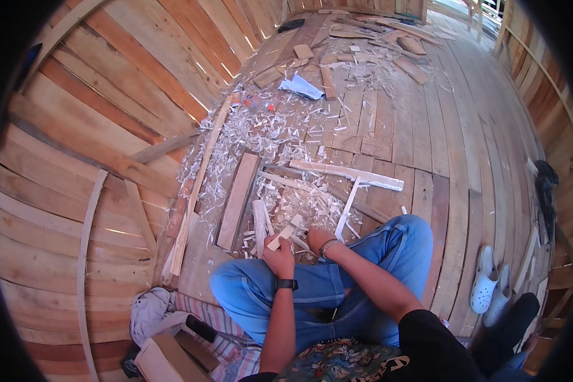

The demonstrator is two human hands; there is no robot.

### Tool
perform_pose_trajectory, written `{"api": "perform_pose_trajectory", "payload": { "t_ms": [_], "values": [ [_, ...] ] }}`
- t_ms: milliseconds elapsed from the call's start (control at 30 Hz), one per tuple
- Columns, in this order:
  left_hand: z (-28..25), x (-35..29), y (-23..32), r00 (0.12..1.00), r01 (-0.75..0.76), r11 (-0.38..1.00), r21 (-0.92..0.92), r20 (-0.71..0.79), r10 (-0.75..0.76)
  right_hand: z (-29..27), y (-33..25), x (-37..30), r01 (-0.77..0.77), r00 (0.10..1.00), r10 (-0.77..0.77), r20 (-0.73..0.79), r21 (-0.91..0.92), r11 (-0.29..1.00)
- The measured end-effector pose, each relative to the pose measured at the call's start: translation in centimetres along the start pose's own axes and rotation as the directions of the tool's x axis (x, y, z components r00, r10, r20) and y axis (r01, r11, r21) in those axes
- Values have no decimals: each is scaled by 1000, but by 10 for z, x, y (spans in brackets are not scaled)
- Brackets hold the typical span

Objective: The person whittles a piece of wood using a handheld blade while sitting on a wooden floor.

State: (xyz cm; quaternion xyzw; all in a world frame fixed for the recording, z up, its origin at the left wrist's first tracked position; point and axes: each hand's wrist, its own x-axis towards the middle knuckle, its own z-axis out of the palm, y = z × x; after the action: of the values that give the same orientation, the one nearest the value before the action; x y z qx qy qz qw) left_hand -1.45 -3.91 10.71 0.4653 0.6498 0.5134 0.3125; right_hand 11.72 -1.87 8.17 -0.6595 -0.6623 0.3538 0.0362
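I sit cross-legged on a plank floor, and my left hand (279,258) is closed around a short pale piece of wood (284,233). The piece points up and to the right, away from my lap. Just right of it, my right hand (318,240) is curled shut close to the wood's end. What it grips is hidden by the fingers. Below and beyond both hands lies a heap of wood chips (305,202). A narrow pale strip of wood (260,224) lies left of my left hand, and a thin white strip (348,207) lies beyond my right hand.
A thick board (238,200) and a long batten (204,172) lie to the left. Another batten (347,174) lies ahead. Shavings, a white sheet (301,87) and scrap boards (410,69) spread farther off. Pale clogs (484,280) stand at right; a cardboard box (172,361) sits lower left.
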Motion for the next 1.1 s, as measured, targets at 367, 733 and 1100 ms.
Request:
{"api": "perform_pose_trajectory", "payload": {
  "t_ms": [367,733,1100],
  "values": [
    [2,-6,-12,999,-25,998,49,25,24,0,16,9,-18,998,20,56,-37,999],
    [0,-8,-3,999,9,1000,6,38,-9,14,11,-1,-34,998,33,-44,-35,999],
    [6,-9,0,998,-33,997,63,49,30,8,28,13,39,999,-35,33,-111,993]
  ]
}}
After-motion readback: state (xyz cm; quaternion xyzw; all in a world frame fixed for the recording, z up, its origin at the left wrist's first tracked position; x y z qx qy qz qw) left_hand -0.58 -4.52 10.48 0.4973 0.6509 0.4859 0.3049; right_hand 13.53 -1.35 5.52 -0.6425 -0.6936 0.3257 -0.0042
